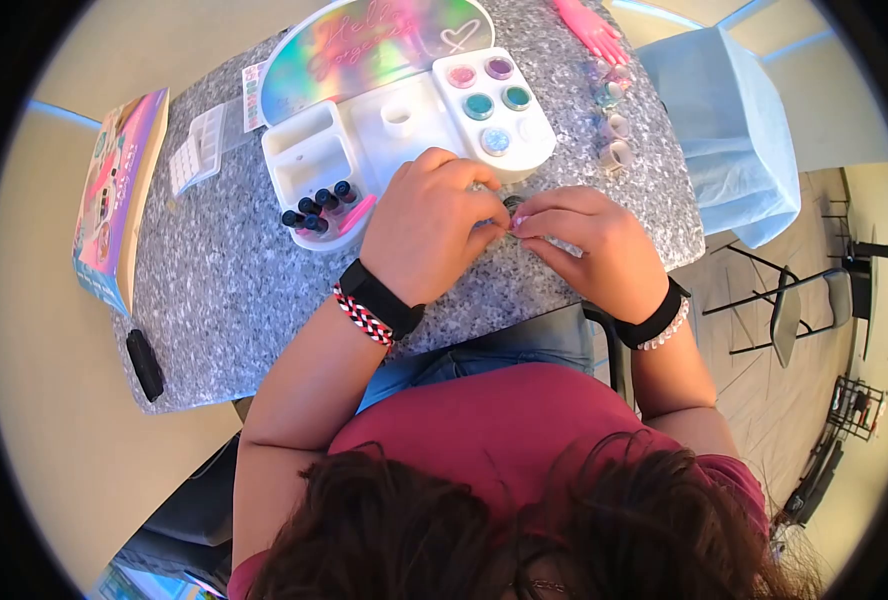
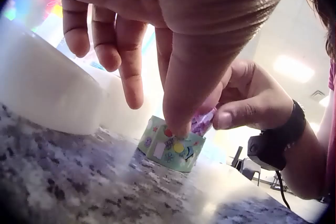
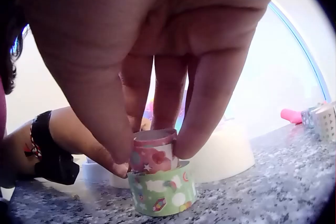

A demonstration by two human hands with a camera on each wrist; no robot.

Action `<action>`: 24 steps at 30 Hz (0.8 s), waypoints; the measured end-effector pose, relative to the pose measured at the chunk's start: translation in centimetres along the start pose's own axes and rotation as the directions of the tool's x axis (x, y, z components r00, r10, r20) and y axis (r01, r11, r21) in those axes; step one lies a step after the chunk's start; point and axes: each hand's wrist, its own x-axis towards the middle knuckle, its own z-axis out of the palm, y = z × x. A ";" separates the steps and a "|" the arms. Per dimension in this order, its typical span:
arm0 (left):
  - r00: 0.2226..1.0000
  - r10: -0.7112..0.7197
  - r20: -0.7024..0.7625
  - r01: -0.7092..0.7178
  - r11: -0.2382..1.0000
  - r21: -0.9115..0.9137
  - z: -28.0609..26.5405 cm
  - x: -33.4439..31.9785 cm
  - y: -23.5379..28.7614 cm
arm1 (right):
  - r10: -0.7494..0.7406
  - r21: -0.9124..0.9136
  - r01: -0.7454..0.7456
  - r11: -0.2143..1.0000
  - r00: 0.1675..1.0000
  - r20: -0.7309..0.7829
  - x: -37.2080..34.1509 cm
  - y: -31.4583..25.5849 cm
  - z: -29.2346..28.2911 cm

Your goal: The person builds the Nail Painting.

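Note:
My right hand point(image 1: 594, 240) pinches a small pink patterned tape roll point(image 3: 153, 154) between thumb and finger. Directly beneath it, a wider green patterned tape roll point(image 3: 163, 193) stands on the granite table; the pink one overlaps its upper rim in the right wrist view. My left hand point(image 1: 434, 225) pinches the green roll at its rim, with the thumb on the near side and the other fingertip hidden behind. Its remaining fingers hang apart above the table. In the left wrist view a purple patterned band point(image 2: 202, 122) shows at the right thumb, behind the green roll.
Ahead stands a white tray point(image 1: 369, 120) with a shiny backboard point(image 1: 374, 50), glitter pots point(image 1: 479, 106) and dark-capped bottles point(image 1: 316, 224). More rolls point(image 1: 616, 155) and a pink model hand point(image 1: 592, 32) lie at right. At left are a box point(image 1: 119, 200) and clear case point(image 1: 199, 150).

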 end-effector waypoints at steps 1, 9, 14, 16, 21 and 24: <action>1.000 -0.001 -0.008 0.001 1.000 0.001 0.2 0.0 -0.1 | -0.001 0.002 0.001 1.000 1.000 0.003 0.0 0.2 0.1; 1.000 -0.030 0.008 0.030 0.999 -0.031 0.6 0.2 0.0 | 0.158 0.119 -0.151 0.981 0.986 -0.056 0.1 0.0 1.5; 0.999 -0.041 0.019 0.042 0.998 -0.043 0.5 0.2 0.0 | 0.163 -0.004 -0.164 0.987 0.985 -0.054 0.2 0.0 1.3; 0.998 -0.051 0.022 0.052 0.998 -0.039 0.3 0.1 0.2 | 0.097 -0.106 -0.105 0.989 0.992 -0.077 0.2 0.3 1.3; 1.000 -0.022 0.019 0.023 0.997 -0.069 0.1 0.8 0.5 | 0.067 -0.173 -0.106 0.979 0.974 -0.217 1.0 2.7 -2.9; 0.991 0.096 0.088 -0.089 0.993 -0.072 -0.1 0.8 1.0 | 0.265 -0.174 -0.335 0.926 0.905 -0.334 1.7 6.4 -6.9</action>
